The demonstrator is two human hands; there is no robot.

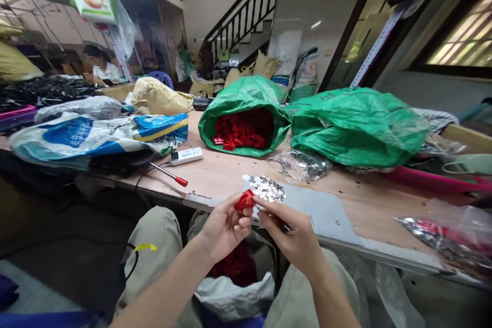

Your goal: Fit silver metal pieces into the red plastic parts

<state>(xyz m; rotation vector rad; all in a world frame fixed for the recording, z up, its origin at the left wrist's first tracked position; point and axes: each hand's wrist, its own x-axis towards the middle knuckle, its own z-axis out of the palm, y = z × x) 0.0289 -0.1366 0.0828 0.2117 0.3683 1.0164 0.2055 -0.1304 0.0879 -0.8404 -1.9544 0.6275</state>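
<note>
Left grip (pixel 230 225) on red piece (pixel 244 200), lettering (pixel 73 131) blurred

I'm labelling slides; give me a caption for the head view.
Two hands meet at a small red part, before an open green sack of red pieces.

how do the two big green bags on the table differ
The left green bag gapes toward the camera, while the right green bag shows no opening. Red pieces are visible inside the left one; the right one's contents are hidden. The right one also spreads wider. Both lie on the table.
</note>
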